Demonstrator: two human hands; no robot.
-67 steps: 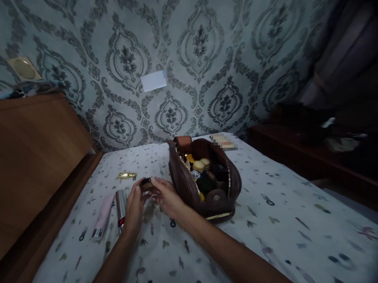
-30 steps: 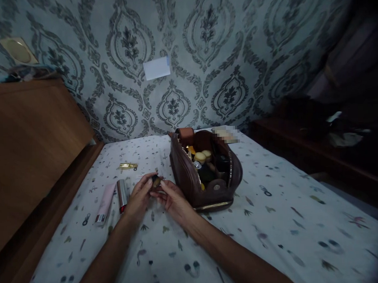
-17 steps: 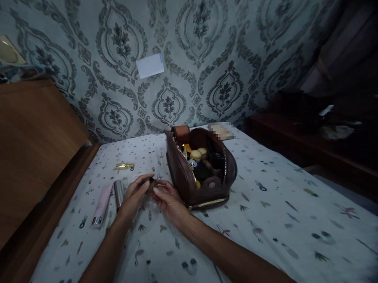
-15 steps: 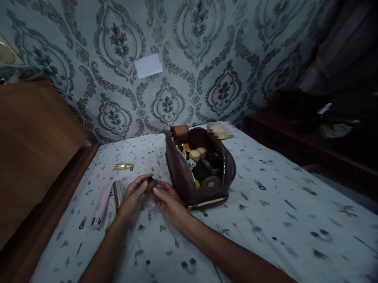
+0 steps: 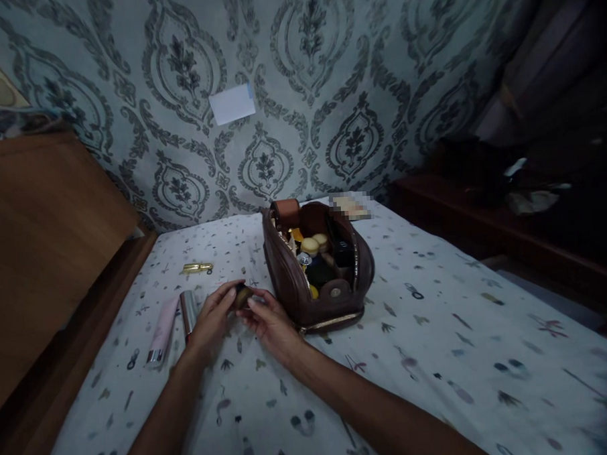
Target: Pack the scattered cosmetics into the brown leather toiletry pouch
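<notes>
Between my two hands is a small dark, rounded container [image 5: 243, 296] with a brownish face; its exact kind is not clear. My left hand [image 5: 214, 315] grips it from the left with thumb and fingers. From the right, my right hand [image 5: 270, 321] pinches its edge. Just right of my hands stands a dark brown leather bag [image 5: 307, 301], unzipped at the top. Inside it are yellowish round items [image 5: 311, 244], a black case [image 5: 343, 252] and other small things partly hidden by its walls.
Left of my hands lie a silver cylinder [image 5: 189, 309] and a pale pink tube [image 5: 163, 331] with a shiny cap. Farther back is a gold lipstick-like tube [image 5: 197, 268]. A blurred flat item [image 5: 351, 206] lies behind the bag. A wooden cabinet [image 5: 46, 218] borders the left side.
The view has shifted slightly. Both hands stay on the small container, which now shows a little more of its brownish face between my fingers.
</notes>
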